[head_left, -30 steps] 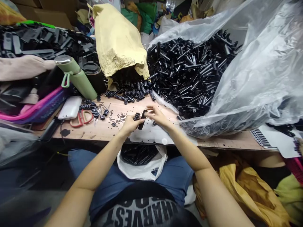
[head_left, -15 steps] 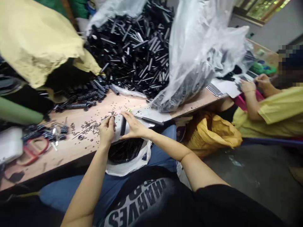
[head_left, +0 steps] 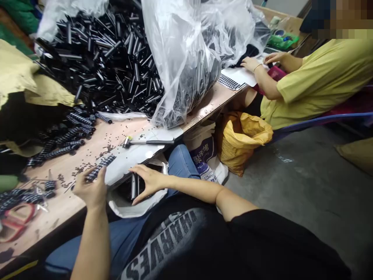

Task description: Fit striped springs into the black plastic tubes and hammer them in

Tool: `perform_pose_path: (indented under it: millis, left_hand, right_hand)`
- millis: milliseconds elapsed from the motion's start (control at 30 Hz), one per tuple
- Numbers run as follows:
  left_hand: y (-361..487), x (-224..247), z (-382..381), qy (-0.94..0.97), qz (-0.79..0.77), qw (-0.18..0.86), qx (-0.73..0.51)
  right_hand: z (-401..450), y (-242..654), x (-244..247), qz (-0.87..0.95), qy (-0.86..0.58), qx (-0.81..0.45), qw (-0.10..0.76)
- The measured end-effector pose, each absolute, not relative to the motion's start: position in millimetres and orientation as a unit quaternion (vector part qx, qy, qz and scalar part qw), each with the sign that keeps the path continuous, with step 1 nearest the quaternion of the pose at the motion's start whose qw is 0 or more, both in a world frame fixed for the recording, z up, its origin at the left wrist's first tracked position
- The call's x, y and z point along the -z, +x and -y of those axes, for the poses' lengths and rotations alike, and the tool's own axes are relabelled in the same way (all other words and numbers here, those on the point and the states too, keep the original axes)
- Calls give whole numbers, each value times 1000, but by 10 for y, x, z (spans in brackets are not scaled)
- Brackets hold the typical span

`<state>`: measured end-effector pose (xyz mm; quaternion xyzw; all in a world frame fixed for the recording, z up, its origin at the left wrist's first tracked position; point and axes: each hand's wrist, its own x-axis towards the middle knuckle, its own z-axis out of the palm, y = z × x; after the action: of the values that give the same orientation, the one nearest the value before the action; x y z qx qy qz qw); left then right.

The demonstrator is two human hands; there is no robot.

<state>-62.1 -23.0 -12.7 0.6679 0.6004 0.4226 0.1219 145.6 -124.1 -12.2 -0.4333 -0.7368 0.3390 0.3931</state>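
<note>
My left hand (head_left: 91, 188), over the bench edge, is closed round a black rod with rows of white marks (head_left: 100, 168). Between the thumb and fingers of my right hand (head_left: 151, 181), a short glossy black tube (head_left: 133, 186) is held by its ends. That hand is above the mouth of a white bag (head_left: 125, 212) in my lap, with dark contents partly hidden. A small hammer (head_left: 151, 142) lies on a pale sheet (head_left: 145, 153) just beyond my hands. Small black bits (head_left: 84, 167) are scattered on the wood beside my left hand.
A big heap of black tubes (head_left: 110, 58) covers the back of the bench, beside a clear plastic bag (head_left: 180, 70). More white-marked rods (head_left: 70, 140) lie at left, near red-handled scissors (head_left: 17, 217). A yellow sack (head_left: 244, 136) stands on the floor; a co-worker (head_left: 314, 85) sits at right.
The view has swung right. My right hand has brought the black tube from over the pale sheet down to the white bag. My left hand now visibly holds a white-marked rod.
</note>
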Motion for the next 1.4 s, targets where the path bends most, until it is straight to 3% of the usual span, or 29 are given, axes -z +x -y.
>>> perform_pose_path:
  millis: [100,167,233,333,467,567,800,1033,1167,1400]
  left_hand:
    - [-622,27,173,632,-590,76,-497]
    - [-598,85,98,643,-593,42,-483]
    - [-543,203,10,688,-594,-7,-417]
    - [-409,325,-110,765,-569,9,-300]
    - [-237,210,-161,749,-622,-24,-228]
    - [-171,69,-119,742,-652,34,-152]
    - [-187,18,-74,683,-681,135,-229]
    - [-355,3,-47,579,-686,286,-336]
    - [-457,-27,-70,469,-701,367,-392]
    - [-602,-120,-41,358,-664,444,-483]
  right_hand:
    - [1410,1400,116,742,-416,-341,401]
    - [1490,1370,155,749,-410,-336,398]
    - [1515,1351,225,758,-410,-324,389]
    - [1418,1327,346,772,-425,-295,370]
    - [1173,1234,419,787,-450,-249,341]
    - [1074,1142,409,791,-462,-230,330]
    - [1076,1282,379,759,-492,-261,337]
    - [1122,1356,345,664,-469,-503,294]
    - [1153,1179,224,617,-419,-571,343]
    - [1113,819,-108,576,-389,-584,420]
